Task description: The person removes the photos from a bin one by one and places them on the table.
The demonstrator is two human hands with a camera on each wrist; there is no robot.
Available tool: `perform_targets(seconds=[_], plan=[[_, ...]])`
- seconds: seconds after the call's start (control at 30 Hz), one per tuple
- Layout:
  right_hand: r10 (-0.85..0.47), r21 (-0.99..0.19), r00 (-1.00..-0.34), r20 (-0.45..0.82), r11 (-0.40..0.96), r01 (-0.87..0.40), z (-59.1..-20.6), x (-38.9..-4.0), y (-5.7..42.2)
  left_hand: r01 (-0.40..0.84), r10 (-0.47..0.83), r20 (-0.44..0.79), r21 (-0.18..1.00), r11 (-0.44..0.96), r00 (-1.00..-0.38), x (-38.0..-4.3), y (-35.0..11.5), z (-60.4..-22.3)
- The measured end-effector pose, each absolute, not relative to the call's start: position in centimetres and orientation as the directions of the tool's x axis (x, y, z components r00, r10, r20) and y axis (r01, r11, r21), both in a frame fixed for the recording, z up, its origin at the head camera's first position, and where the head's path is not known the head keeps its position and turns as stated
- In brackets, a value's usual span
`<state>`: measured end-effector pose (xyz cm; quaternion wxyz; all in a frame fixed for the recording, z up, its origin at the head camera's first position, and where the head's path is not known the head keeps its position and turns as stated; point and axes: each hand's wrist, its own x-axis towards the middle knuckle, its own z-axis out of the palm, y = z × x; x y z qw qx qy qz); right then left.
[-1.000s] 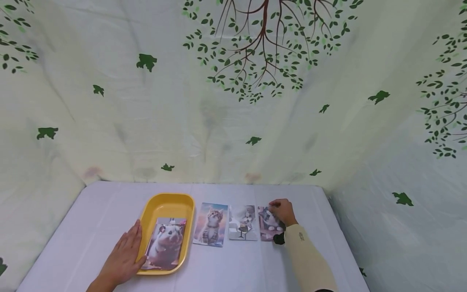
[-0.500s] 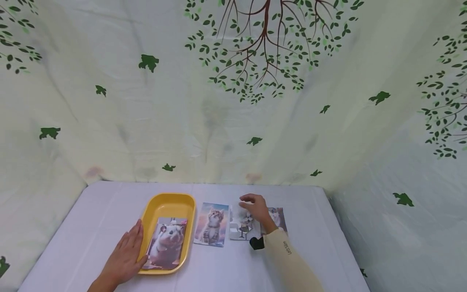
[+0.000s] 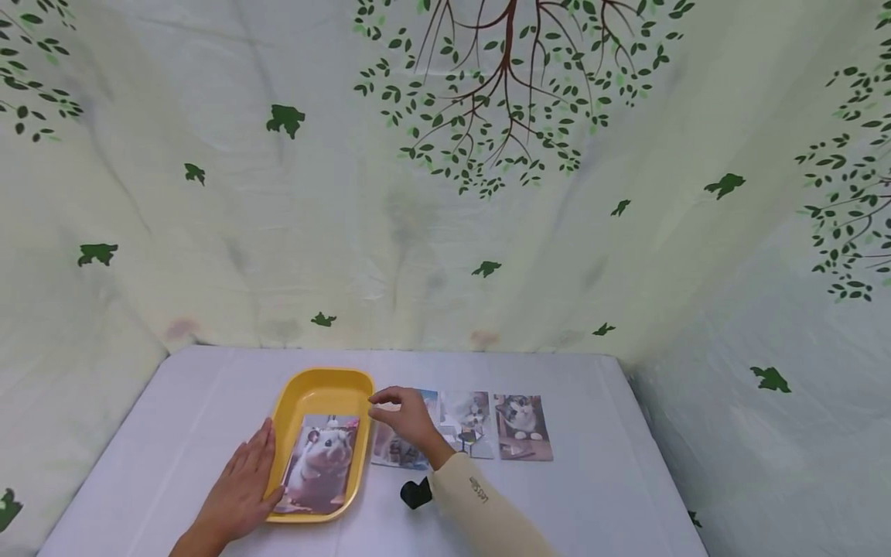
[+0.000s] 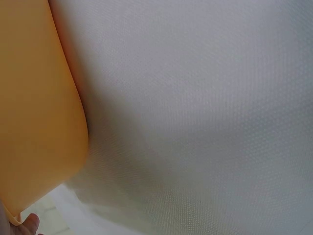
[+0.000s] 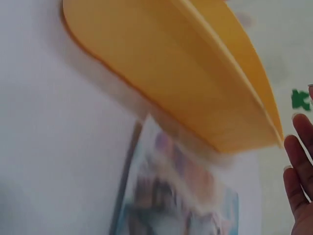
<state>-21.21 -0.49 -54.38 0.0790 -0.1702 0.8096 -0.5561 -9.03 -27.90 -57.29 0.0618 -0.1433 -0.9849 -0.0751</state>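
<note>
A yellow tray [image 3: 323,385] stands on the table, holding a picture card of a white mouse-like animal [image 3: 320,468]. My left hand [image 3: 237,483] rests along the tray's left rim with straight fingers. Over a kitten card [image 3: 400,454], partly covering it, my right hand [image 3: 411,422] hovers near the tray's right rim. Its fingers are loosely bent with nothing seen between them. In the right wrist view, that kitten card [image 5: 171,196] lies beside the tray wall [image 5: 161,63], and relaxed fingers [image 5: 298,156] show at the right edge.
Right of the kitten card lie a greyish card [image 3: 476,410] with a glass-like shape and a cat card [image 3: 524,428]. The white-covered table [image 3: 599,495] ends at a cloth wall [image 3: 390,232] printed with branches and leaves. A black strap piece [image 3: 416,493] hangs by my right sleeve.
My right hand has moved left from the cat card, across the greyish card, to the kitten card and tray edge. The cat card is uncovered now. My left hand stays at the tray.
</note>
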Motion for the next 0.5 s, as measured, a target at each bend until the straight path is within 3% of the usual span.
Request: perform_targets(seconds=[0.17, 0.3, 0.5], plan=[[-0.378, -0.932, -0.925, -0.035, 0.347, -0.107, -53.7, -20.2, -3.1, 0.287, 0.27, 0.136, 0.133, 0.949, -0.953, -9.2, -28.0, -57.3], [-0.444, -0.942, -0.896, 0.007, 0.297, -0.154, -54.1, -19.7, -4.6, 0.298, 0.278, 0.136, 0.158, 0.941, -0.951, -9.3, -28.1, -57.3], [-0.443, -0.946, -0.896, 0.027, 0.278, -0.166, -54.6, -19.5, -5.8, 0.395, 0.349, 0.278, 0.13, 0.909, -0.895, -9.4, -28.8, -57.8]])
